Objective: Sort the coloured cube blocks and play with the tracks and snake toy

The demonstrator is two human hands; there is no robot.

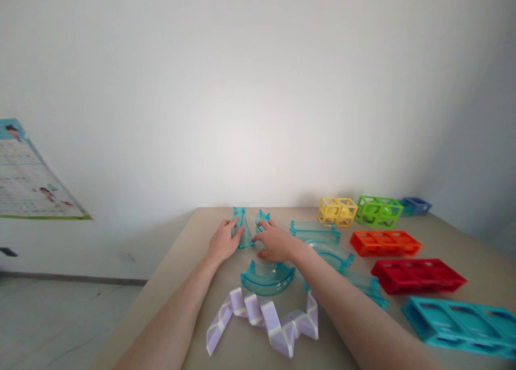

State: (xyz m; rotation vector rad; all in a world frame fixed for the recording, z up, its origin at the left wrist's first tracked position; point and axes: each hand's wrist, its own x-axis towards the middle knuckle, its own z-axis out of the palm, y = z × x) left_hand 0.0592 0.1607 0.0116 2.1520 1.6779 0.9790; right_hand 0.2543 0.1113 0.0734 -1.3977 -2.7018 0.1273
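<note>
My left hand (226,241) rests at the side of a straight clear teal track piece (242,226), its thumb and fingers on the piece. Just right of it, my right hand (278,242) reaches over a second clear teal track piece (263,216) that looks curved. The fingers of this hand are spread, and the hand hides the near part of that piece. A curved teal track piece (268,280) lies closer to me, below the right hand. Nearer still is a zigzag lilac folding snake toy (271,319) with white edges, between my forearms.
Right of my hand lie a straight teal track (315,231), a curved one (328,253) and another (365,285) partly behind my forearm. Yellow (337,212), green (379,211), orange (386,243), red (417,276), teal (463,324) and blue (417,205) frames line the right side.
</note>
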